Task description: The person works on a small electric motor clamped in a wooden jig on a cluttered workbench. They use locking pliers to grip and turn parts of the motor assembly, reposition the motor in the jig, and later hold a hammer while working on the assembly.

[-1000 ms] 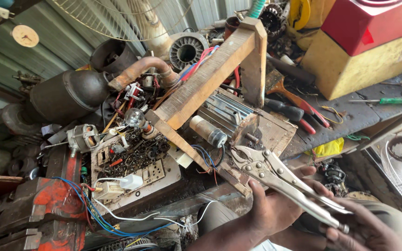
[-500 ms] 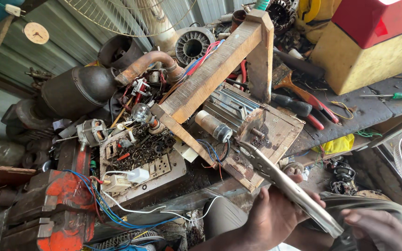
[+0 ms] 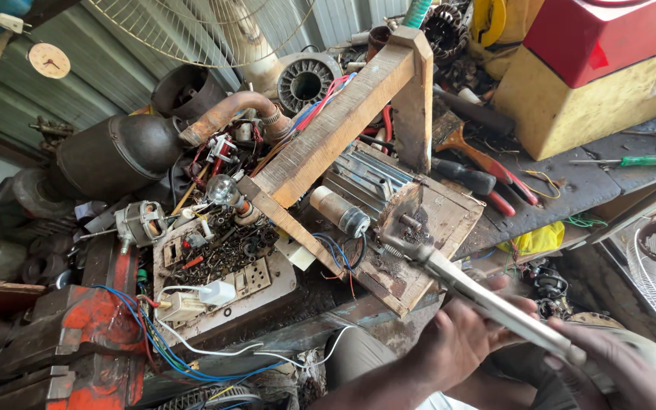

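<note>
A: Locking pliers (image 3: pixel 487 304), long and silvery, lie slantwise across the near right of the scene, their nose up at a small metal part (image 3: pixel 411 225) on the wooden block (image 3: pixel 427 243).

B: Who holds them?

A: Both hands. The left hand (image 3: pixel 457 342) has its grip curled about the middle of the handles, fingers pressed together over the metal. The right hand (image 3: pixel 609 368) sits at the tail end of the handles, its grip wrapped about them too, though motion blur softens it.

B: Are the pliers' jaws closed on that part?

A: They meet it, at the block's top face; whether they bite it fully I cannot tell, it is too small.

B: What surrounds the block?

A: A wooden frame (image 3: pixel 343 129) of two beams leans over it, rising to the far right. Under the frame lies a ribbed grey motor (image 3: pixel 366 182) with a pale cylinder (image 3: pixel 339 209) beside it. To the left, a plate strewn with screws and sockets (image 3: pixel 222 266), a white plug (image 3: pixel 216 292) with blue wires (image 3: pixel 161 357), and a red vise (image 3: pixel 93 326) at the near left.

B: And farther off?

A: A dark tank (image 3: pixel 115 152) with a rusty pipe (image 3: pixel 229 114) at the far left, a fan guard (image 3: pixel 191 23) above it. On the counter (image 3: pixel 609 182) to the right, a green-handled screwdriver (image 3: pixel 632 161), red-handled pliers (image 3: pixel 495 175), and a yellow box (image 3: pixel 571 106) with a red box (image 3: pixel 601 34) on top.
</note>
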{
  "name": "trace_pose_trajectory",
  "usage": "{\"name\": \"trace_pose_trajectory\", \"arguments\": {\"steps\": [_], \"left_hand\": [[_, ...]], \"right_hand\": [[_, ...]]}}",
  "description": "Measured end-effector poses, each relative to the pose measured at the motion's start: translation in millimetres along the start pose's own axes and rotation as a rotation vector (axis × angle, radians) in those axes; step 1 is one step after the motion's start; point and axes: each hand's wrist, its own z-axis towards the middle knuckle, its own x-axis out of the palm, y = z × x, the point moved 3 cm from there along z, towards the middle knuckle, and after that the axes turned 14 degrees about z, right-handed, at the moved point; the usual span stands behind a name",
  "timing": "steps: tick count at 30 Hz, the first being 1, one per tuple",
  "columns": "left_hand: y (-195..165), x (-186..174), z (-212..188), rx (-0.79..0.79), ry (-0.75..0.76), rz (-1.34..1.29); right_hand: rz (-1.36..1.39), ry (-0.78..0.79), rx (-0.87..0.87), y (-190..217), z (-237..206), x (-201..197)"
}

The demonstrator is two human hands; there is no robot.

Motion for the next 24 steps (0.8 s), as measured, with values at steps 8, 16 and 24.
{"name": "trace_pose_trajectory", "arguments": {"steps": [8,16,24], "left_hand": [[-4,-3,-35,-0.004,-0.100,-0.034],[9,-8,9,0.140,0.022,-0.128],[2,1,12,0.082,0.116,0.001]], "right_hand": [[-0.363,-0.145,-0.443,19,-34,43],[0.238,-0.043,0.107,-77,-22,6],[0.042,-0.026,-0.240,-27,-9,-8]]}}
